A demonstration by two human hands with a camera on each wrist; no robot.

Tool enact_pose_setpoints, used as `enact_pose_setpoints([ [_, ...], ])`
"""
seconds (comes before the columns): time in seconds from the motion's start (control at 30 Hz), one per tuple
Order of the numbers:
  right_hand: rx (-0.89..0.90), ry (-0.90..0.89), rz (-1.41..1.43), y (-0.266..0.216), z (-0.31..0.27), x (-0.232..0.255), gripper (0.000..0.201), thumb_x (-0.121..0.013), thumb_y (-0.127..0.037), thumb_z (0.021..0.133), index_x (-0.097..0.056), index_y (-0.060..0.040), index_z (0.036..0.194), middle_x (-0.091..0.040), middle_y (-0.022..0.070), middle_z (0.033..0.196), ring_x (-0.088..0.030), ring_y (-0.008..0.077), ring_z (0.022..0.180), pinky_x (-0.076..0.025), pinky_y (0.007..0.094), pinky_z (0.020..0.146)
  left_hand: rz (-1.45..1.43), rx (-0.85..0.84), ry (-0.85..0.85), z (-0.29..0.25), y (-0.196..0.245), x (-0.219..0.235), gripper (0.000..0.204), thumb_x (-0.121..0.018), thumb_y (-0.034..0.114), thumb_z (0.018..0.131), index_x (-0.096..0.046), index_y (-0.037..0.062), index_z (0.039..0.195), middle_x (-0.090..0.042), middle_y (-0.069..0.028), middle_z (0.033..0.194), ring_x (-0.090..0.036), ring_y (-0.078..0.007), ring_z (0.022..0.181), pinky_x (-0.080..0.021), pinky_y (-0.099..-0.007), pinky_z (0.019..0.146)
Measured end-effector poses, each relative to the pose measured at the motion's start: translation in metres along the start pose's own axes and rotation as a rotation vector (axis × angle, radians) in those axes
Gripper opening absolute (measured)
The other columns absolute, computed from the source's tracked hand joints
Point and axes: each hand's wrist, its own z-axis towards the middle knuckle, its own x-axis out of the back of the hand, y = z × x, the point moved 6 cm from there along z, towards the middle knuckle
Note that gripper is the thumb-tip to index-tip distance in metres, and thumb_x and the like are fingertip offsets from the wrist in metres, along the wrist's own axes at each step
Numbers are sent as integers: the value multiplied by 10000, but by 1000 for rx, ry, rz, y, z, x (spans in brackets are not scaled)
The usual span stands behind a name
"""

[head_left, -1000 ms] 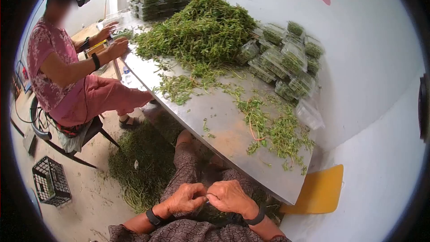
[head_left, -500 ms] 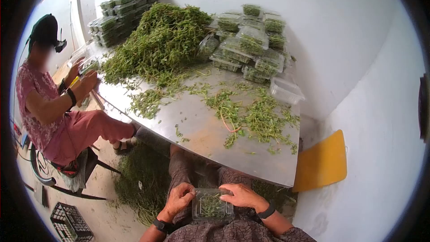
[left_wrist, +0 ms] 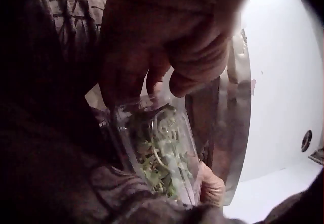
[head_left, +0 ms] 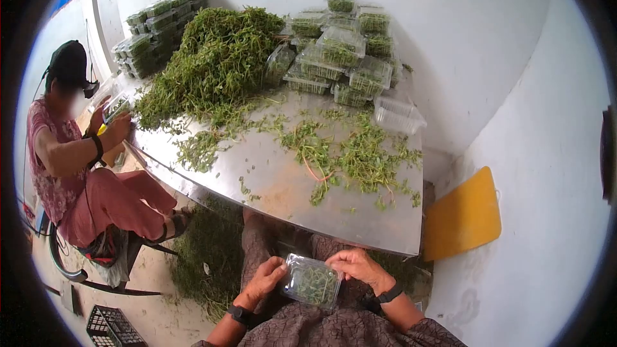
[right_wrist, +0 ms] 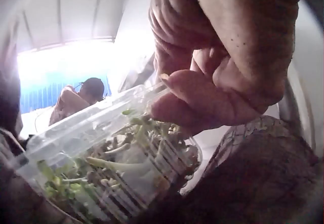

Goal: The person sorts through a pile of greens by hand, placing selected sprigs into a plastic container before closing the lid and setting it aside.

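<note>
A clear plastic clamshell box (head_left: pixel 313 281) of cut green sprigs is held over the lap, turned slightly askew, its lid down over the greens. My left hand (head_left: pixel 267 277) grips its left end, thumb along the edge; in the left wrist view that hand (left_wrist: pixel 167 47) bends its fingers over the end of the box (left_wrist: pixel 162 158). At the far right corner, my right hand (head_left: pixel 361 266) pinches the rim. Close up in the right wrist view, the thumb and fingertips of the right hand (right_wrist: pixel 217 77) meet at the box's edge, with leaves and pale stems (right_wrist: pixel 116 168) visible through the plastic.
Ahead stands a metal table (head_left: pixel 270 183) with loose sprigs (head_left: pixel 360 154), a tall heap of greens (head_left: pixel 212 64), filled boxes (head_left: pixel 340 51) and an empty tray (head_left: pixel 398 115). Another person (head_left: pixel 77 154) sits left. A yellow board (head_left: pixel 466 215) leans at right; cuttings (head_left: pixel 205 257) cover the floor.
At first the two hands were together low over the lap, with no box showing. The box then came into view between them and has since turned clockwise. The head view has shifted too.
</note>
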Motion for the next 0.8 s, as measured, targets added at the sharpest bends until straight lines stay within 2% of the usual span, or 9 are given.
enact_pose_setpoints([
  [0.17, -46, 63, -192, -13, -5, -7, 202, -590, -129, 900, -683, -13, 1037, -639, 7, 777, -580, 75, 641, -470, 219, 561, -129, 30, -64, 10, -17, -2, 248, -543, 280, 969, -576, 34, 980, -540, 40, 855, -478, -78, 799, -407, -231, 717],
  [0.23, 107, 108, -256, -30, -12, -10, 178, -574, -94, 879, -658, 25, 981, -659, 46, 810, -586, 123, 695, -485, 290, 624, -116, 33, -48, 7, -6, -5, 303, -510, 318, 981, -586, 25, 966, -547, 39, 867, -483, -77, 814, -409, -237, 734],
  [0.27, 103, 103, -261, -35, -14, -14, 178, -574, -94, 879, -658, 25, 981, -659, 46, 810, -586, 123, 695, -485, 290, 624, -124, 33, -44, 4, -1, -7, 303, -510, 318, 981, -586, 25, 966, -547, 39, 867, -483, -77, 814, -409, -237, 734],
  [0.33, 335, 191, -345, -65, -22, -16, 133, -579, -20, 836, -652, 50, 923, -672, 81, 871, -581, 117, 665, -469, 267, 597, -205, 16, 15, 1, 8, -7, 343, -472, 343, 994, -584, 21, 959, -549, 37, 874, -479, -75, 822, -408, -242, 742],
  [0.47, 410, 210, -464, -111, -41, -24, 111, -596, 6, 807, -642, 56, 894, -675, 104, 930, -588, 134, 675, -474, 274, 599, -226, 71, -47, -4, 7, 1, 397, -437, 351, 1003, -599, -11, 1018, -588, 14, 886, -513, -106, 792, -429, -267, 769],
  [0.53, 420, 182, -503, -124, -50, -26, 97, -612, -10, 823, -639, 22, 910, -664, 141, 941, -637, 262, 764, -509, 341, 685, -206, -22, 15, 2, 1, 7, 384, -480, 343, 981, -627, -12, 986, -627, -19, 828, -556, -134, 766, -456, -292, 751],
  [0.6, 433, 173, -502, -139, -61, -26, 97, -610, -2, 821, -640, 20, 911, -666, 135, 946, -637, 259, 765, -509, 338, 679, 212, -178, 66, 2, 16, 16, 361, -526, 325, 949, -642, -13, 905, -652, -65, 763, -603, -164, 750, -479, -321, 705],
  [0.67, 441, 179, -492, -152, -73, -24, 99, -609, 6, 820, -641, 18, 912, -667, 128, 951, -637, 256, 767, -510, 335, 673, 284, -223, 106, 3, 24, 21, 312, -577, 288, 907, -647, -14, 869, -657, -128, 737, -648, -229, 740, -496, -355, 673],
  [0.8, 394, 299, -371, -179, -98, -6, 96, -581, 27, 824, -645, 31, 896, -672, 105, 978, -603, 112, 668, -485, 252, 591, 448, -292, 130, 14, 22, 37, 214, -623, 212, 864, -648, 0, 878, -637, -180, 785, -647, -343, 758, -505, -392, 657],
])
